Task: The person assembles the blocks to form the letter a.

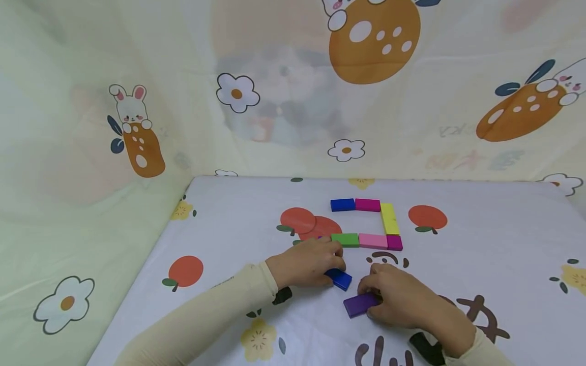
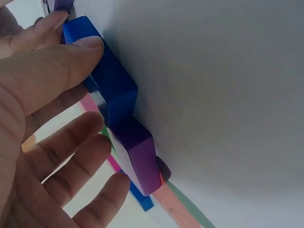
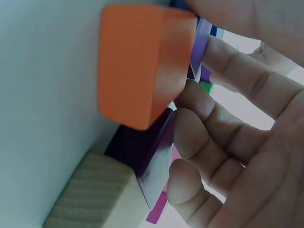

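Observation:
In the head view my left hand (image 1: pixel 311 262) reaches over the table and holds a blue block (image 1: pixel 339 279). My left thumb lies on that blue block (image 2: pixel 107 76) in the left wrist view, and a purple block (image 2: pixel 137 152) stands at its end. Close by, my right hand (image 1: pixel 398 297) grips another purple block (image 1: pixel 360 305) at its right end. Under the right hand, the right wrist view shows an orange block (image 3: pixel 137 66), a dark purple block (image 3: pixel 147 147) and a plain wooden one (image 3: pixel 95 194), all hidden from the head view.
Beyond my hands lie joined blocks: blue (image 1: pixel 342 205), magenta (image 1: pixel 368 205), yellow (image 1: pixel 389 219), purple-magenta (image 1: pixel 394 242), pink (image 1: pixel 373 241) and green (image 1: pixel 345 240). They outline a shape on the printed tablecloth (image 1: pixel 494 239). A patterned curtain (image 1: pixel 284 30) hangs behind.

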A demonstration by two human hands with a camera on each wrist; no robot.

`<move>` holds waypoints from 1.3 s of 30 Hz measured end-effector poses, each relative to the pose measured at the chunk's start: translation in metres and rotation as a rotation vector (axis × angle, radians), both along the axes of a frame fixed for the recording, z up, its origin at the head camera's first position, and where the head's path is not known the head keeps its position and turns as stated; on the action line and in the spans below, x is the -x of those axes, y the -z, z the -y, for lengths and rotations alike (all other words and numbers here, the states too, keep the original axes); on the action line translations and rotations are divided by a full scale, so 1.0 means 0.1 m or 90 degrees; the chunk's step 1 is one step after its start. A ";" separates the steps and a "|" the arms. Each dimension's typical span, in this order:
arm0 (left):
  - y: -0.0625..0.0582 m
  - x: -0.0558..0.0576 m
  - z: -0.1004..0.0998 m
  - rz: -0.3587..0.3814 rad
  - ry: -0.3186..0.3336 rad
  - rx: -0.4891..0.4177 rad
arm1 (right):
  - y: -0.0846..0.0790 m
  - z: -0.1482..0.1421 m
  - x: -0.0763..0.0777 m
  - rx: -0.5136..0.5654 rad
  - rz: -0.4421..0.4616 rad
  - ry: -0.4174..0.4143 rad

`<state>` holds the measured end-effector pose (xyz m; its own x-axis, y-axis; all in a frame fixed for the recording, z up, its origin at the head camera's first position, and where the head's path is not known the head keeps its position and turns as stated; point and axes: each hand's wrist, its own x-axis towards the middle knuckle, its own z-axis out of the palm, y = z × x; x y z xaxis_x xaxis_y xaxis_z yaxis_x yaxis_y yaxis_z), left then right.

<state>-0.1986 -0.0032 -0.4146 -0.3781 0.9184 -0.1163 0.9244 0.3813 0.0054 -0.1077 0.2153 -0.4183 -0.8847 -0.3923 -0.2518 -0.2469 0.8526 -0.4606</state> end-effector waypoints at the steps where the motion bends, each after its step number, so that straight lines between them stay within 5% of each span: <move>1: 0.00 0.00 0.00 -0.002 0.001 -0.001 | 0.01 -0.02 0.00 -0.002 -0.002 0.005; 21: 0.02 0.00 0.00 0.024 -0.012 0.000 | -0.01 -0.14 0.19 -0.020 0.031 0.082; 39: 0.02 0.00 0.00 0.031 -0.019 0.006 | -0.01 -0.17 0.24 0.024 0.040 0.050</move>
<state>-0.1985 -0.0030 -0.4163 -0.3985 0.9059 -0.1434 0.9117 0.4084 0.0460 -0.1315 0.2321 -0.4172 -0.8962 -0.3325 -0.2938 -0.1496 0.8498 -0.5054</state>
